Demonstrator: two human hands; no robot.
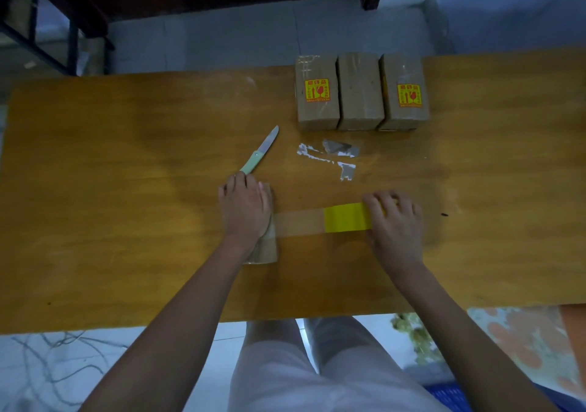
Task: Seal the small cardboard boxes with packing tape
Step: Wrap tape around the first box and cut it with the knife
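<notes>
Two hands, left hand [245,210] and right hand [394,221], stretch tape [320,221] mid-table [126,189].

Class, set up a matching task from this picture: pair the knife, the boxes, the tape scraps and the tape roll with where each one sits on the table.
Things:
1. knife
2. boxes
3. tape scraps
4. tape roll

Places:
A. under the left hand
B. in a row at the far edge
C. just beyond the left hand
D. between the boxes and the hands

Pairs: 1-C, 2-B, 3-D, 4-A
</notes>
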